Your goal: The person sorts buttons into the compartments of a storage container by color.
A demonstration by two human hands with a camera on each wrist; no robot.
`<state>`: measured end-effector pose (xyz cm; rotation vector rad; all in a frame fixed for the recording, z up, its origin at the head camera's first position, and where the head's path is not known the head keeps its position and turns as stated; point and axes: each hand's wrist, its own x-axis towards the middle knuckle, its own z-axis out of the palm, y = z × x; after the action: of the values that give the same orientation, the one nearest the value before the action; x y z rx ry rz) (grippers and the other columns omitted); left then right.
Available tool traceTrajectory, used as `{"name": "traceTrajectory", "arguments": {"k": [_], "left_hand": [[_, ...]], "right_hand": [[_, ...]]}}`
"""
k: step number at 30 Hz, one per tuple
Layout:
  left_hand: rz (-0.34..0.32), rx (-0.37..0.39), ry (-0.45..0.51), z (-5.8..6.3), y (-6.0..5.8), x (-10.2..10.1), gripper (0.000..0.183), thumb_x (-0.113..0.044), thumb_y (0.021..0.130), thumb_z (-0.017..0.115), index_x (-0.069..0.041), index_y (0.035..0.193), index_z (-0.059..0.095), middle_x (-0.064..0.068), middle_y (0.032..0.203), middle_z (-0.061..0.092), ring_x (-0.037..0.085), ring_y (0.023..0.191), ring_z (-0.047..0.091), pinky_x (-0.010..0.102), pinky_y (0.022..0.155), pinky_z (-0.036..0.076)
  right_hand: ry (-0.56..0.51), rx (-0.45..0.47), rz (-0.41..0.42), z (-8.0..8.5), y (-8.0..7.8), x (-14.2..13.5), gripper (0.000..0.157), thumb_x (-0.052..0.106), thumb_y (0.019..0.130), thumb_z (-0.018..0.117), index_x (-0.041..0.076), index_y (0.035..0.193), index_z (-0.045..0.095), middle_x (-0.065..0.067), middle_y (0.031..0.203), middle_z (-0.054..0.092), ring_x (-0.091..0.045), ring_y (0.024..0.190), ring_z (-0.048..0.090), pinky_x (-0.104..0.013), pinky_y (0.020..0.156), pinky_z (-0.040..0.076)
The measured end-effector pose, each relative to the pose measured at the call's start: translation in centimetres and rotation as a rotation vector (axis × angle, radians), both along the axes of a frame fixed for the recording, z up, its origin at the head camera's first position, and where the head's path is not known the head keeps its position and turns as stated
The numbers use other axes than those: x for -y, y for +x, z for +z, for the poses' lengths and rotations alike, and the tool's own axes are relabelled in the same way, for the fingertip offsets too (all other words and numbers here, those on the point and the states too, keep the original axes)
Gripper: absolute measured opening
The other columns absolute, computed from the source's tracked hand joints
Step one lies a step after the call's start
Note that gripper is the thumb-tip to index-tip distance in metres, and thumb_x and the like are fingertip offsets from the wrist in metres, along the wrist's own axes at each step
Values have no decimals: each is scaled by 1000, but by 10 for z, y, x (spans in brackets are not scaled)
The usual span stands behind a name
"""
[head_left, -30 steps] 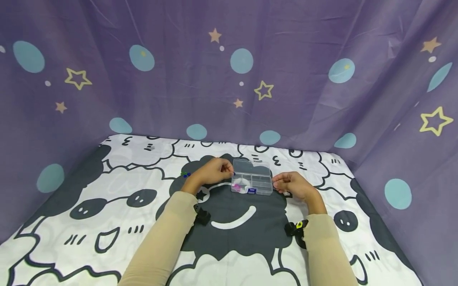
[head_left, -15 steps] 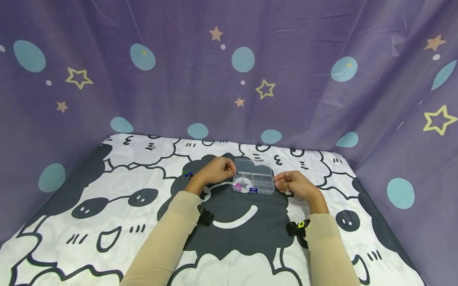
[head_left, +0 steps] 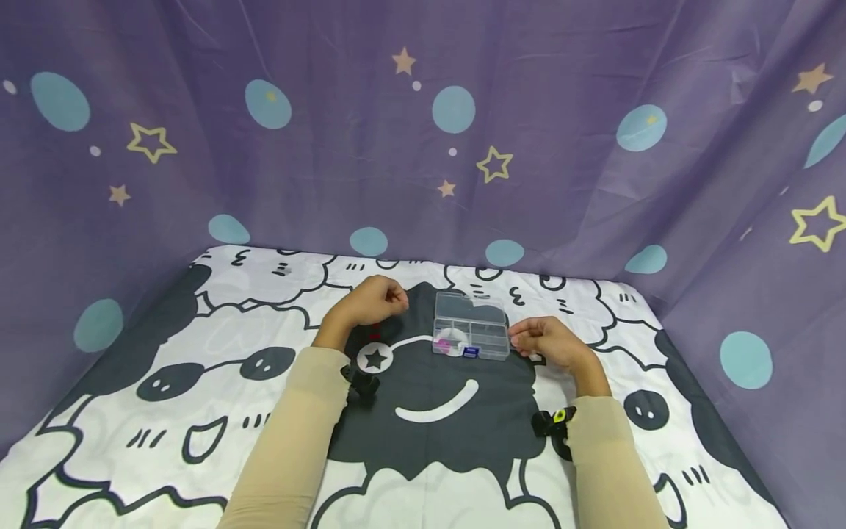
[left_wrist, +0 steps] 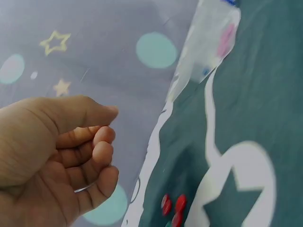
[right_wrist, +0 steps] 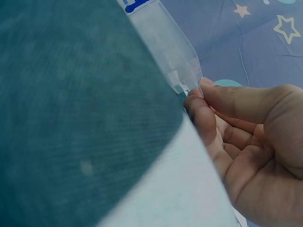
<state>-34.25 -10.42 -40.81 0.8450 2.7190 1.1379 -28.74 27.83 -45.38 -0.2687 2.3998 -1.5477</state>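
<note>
A clear plastic compartment box (head_left: 489, 341) sits with its lid (head_left: 471, 307) raised at the back. Small pink pieces (head_left: 444, 344) and a white round shape show through its left compartments; a blue label or latch (head_left: 471, 352) marks its front. Thumb and fingers of my right hand (head_left: 551, 344) pinch the box's right end, plain in the right wrist view. To the left of the box, my left hand (head_left: 371, 300) hovers with loosely curled fingers, nothing seen between them. Below it in the left wrist view lie several small red beads (left_wrist: 177, 208) on the cloth.
A white cloth with black cartoon sheep (head_left: 429, 411) covers the surface. Behind and on both sides hangs a purple curtain (head_left: 330, 191) with stars and blue dots. A black wrist camera (head_left: 362, 382) is strapped to the left sleeve, another (head_left: 543, 423) to the right.
My left hand has left the box's left side and moved left, over the beads; its arm now covers the small blue and green pieces. My right hand keeps its hold on the box.
</note>
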Motion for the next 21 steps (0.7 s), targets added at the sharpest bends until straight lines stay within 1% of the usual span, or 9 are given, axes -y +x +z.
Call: {"name": "traceTrajectory", "arguments": {"k": [2,6,10,13,16,21], "left_hand": [[16,17,-9,1,-1,9,6,-6,92,68,-5,90,74,2,79,67,15,68,54,31,67,47],[53,40,-10,3,0,28,9,-7,94,66,-5,93,75,4,86,71,17,75,58,34,72,48],[100,63,-9,5,1,46,9,-9,95,67,-5,95,75,6,90,72,20,80,60,36,75,49],[132,94,-43,7,2,58,11,-10,96,67,-4,97,76,6,92,72,20,81,59,37,75,49],[154,133,-104,7,4,68,13,-11,97,65,-3,99,76,6,94,73,19,83,60,37,78,50],[197,163,-193,6,6,80,13,-15,96,68,-5,95,77,6,93,73,20,86,62,41,84,51]], "right_hand": [[8,-4,-1,0,0,0,26,3,98,65,-12,120,64,-12,99,72,-15,81,66,-29,75,57],[10,3,-2,0,-1,0,25,3,99,65,-10,120,65,-10,98,72,-16,81,66,-30,75,57],[13,0,-1,1,-2,0,25,4,99,64,-10,120,65,-9,98,72,-16,82,66,-30,75,57],[11,2,-3,1,-2,-1,25,4,99,64,-10,120,65,-9,99,72,-16,83,66,-30,75,57],[5,14,-14,1,-2,0,25,3,99,64,-10,120,65,-9,100,72,-16,84,66,-30,76,57],[4,16,-10,0,-2,0,27,2,99,64,-12,121,63,-10,99,72,-15,83,66,-30,75,57]]}}
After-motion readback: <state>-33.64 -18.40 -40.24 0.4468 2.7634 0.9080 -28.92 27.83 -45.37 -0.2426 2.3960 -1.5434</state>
